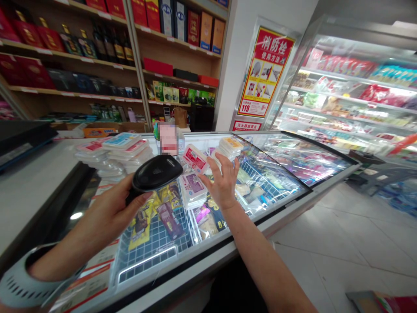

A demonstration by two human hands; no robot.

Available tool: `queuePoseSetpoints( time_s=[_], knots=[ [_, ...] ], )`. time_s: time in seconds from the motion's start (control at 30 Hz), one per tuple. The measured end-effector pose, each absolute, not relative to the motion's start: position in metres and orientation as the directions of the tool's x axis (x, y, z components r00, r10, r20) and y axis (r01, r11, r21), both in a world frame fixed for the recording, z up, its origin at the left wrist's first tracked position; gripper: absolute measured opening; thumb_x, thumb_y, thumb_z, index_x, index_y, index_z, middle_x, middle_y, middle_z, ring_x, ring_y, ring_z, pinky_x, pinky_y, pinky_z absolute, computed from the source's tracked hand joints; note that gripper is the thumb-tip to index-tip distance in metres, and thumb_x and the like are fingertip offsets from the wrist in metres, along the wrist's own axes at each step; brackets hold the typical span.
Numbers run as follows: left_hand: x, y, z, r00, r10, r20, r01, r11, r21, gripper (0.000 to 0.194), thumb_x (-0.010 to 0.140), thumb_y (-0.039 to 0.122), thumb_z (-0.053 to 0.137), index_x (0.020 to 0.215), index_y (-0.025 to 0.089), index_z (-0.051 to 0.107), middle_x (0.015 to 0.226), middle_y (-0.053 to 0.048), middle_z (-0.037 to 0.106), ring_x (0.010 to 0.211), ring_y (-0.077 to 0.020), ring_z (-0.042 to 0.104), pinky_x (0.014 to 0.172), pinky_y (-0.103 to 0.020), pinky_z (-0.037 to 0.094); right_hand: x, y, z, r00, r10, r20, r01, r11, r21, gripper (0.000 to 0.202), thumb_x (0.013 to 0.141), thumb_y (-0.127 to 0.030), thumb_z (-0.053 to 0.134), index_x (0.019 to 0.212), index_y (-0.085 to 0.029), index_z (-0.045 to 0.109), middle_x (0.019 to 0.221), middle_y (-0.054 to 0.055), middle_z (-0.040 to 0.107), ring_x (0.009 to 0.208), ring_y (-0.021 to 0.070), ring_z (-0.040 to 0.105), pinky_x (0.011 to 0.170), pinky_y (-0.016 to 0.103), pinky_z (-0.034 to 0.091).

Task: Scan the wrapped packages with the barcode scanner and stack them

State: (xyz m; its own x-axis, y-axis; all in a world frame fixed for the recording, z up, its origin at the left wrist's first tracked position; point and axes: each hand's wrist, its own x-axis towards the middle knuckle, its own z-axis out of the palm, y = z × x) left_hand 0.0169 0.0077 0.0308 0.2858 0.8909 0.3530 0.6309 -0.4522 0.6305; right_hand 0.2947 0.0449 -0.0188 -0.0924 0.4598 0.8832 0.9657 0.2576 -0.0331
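Your left hand (119, 200) encircles a scanner (158, 171); your right hand (223, 183) spreads beside a red-labelled box (194, 159); freezer (293, 213) below, shelves (180, 42) beyond.

Your head-worn camera faces forward and down, viewing your left hand (119, 202) and right hand (224, 182) closely above the freezer (286, 215).

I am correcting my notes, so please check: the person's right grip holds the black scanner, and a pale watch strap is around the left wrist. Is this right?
Not entirely; one side is wrong. The head view shows the black scanner in the person's left grip. The pale watch strap is around the left wrist, as you wrote.
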Motion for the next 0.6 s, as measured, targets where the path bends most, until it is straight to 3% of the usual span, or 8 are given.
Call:
queuePoseSetpoints(
  time_s=[0.07, 0.13, 0.27, 0.37, 0.43, 0.6],
  knots=[
    [0.018, 0.007, 0.032, 0.281, 0.897, 0.343, 0.631, -0.441, 0.638, 0.048, 0.086, 0.056, 0.050, 0.117, 0.020, 0.055, 0.099, -0.007, 0.068, 0.088, -0.0249, 0.064, 0.075, -0.036, 0.051, 0.295, 0.045, -0.019, -0.077, 0.466, 0.882, 0.963, 0.263, -0.055, 0.050, 0.093, -0.057, 0.055, 0.130, -0.025, 0.060, 0.136, 0.012, 0.058, 0.131, 0.0269, 0.049, 0.121, 0.054, 0.019],
    [0.018, 0.008, 0.032, 0.276, 0.902, 0.332, 0.631, -0.430, 0.646, 0.050, 0.085, 0.057, 0.050, 0.119, 0.020, 0.055, 0.101, -0.007, 0.068, 0.090, -0.0255, 0.065, 0.076, -0.037, 0.051, 0.297, 0.047, -0.020, -0.033, 0.466, 0.884, 0.958, 0.268, -0.105, 0.053, 0.092, -0.058, 0.057, 0.130, -0.022, 0.061, 0.129, 0.014, 0.060, 0.125, 0.0268, 0.053, 0.115, 0.049, 0.031],
    [0.017, 0.009, 0.030, 0.270, 0.906, 0.326, 0.630, -0.422, 0.652, 0.051, 0.086, 0.056, 0.050, 0.123, 0.021, 0.053, 0.108, -0.008, 0.068, 0.096, -0.0262, 0.065, 0.081, -0.038, 0.051, 0.304, 0.058, -0.027, 0.188, 0.521, 0.833, 0.915, 0.215, -0.341, 0.066, 0.087, -0.064, 0.060, 0.130, -0.014, 0.060, 0.100, 0.012, 0.067, 0.093, 0.0230, 0.063, 0.088, 0.035, 0.049],
    [0.017, 0.009, 0.032, 0.260, 0.906, 0.334, 0.658, -0.420, 0.625, 0.049, 0.086, 0.055, 0.050, 0.120, 0.021, 0.055, 0.105, -0.007, 0.068, 0.093, -0.0263, 0.064, 0.080, -0.038, 0.050, 0.312, 0.070, -0.034, 0.378, 0.612, 0.694, 0.824, 0.119, -0.553, 0.069, 0.083, -0.065, 0.063, 0.129, -0.014, 0.060, 0.077, 0.003, 0.066, 0.069, 0.0179, 0.061, 0.073, 0.030, 0.048],
    [0.018, 0.008, 0.033, 0.263, 0.900, 0.347, 0.665, -0.430, 0.610, 0.048, 0.085, 0.054, 0.050, 0.119, 0.020, 0.056, 0.102, -0.007, 0.069, 0.090, -0.0259, 0.064, 0.078, -0.037, 0.049, 0.316, 0.078, -0.038, 0.466, 0.663, 0.586, 0.757, 0.045, -0.652, 0.068, 0.081, -0.064, 0.066, 0.127, -0.015, 0.062, 0.069, -0.001, 0.065, 0.063, 0.0168, 0.061, 0.069, 0.029, 0.046],
    [0.022, 0.007, 0.038, 0.283, 0.879, 0.383, 0.644, -0.470, 0.604, 0.047, 0.085, 0.053, 0.049, 0.115, 0.019, 0.057, 0.098, -0.006, 0.070, 0.086, -0.0256, 0.063, 0.076, -0.036, 0.049, 0.317, 0.092, -0.041, 0.520, 0.724, 0.453, 0.723, -0.091, -0.685, 0.070, 0.076, -0.066, 0.070, 0.122, -0.014, 0.067, 0.071, 0.005, 0.071, 0.074, 0.0241, 0.070, 0.071, 0.031, 0.048]
  ],
)
